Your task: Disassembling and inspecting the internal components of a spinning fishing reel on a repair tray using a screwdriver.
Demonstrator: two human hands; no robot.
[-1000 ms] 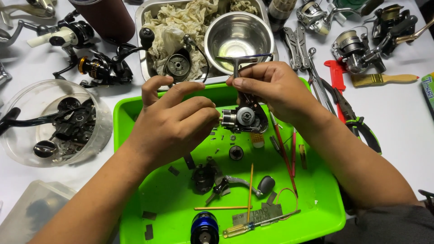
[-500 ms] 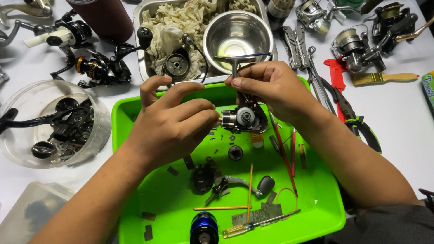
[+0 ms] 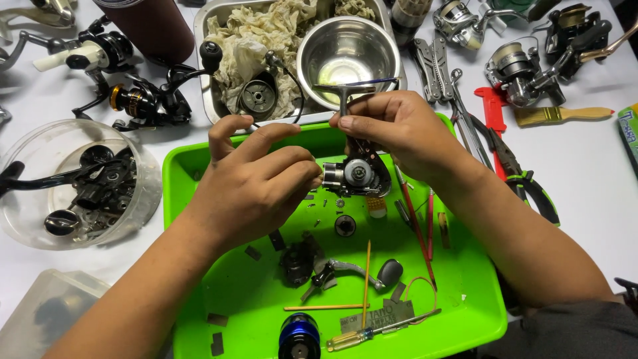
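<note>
From my feed, my left hand (image 3: 256, 183) is covering the front of the reel body (image 3: 355, 176), the tiny screws (image 3: 325, 199) beside it are reading as mere specks, and the blue spool (image 3: 298, 336) is being cropped by the bottom edge.

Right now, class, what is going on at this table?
A person is working on a fishing reel body over a green tray. The right hand holds it up by its stem; the left hand pinches at its side. Small parts, a handle and a screwdriver lie in the tray. More reels, a steel bowl and pliers sit around it.
</note>
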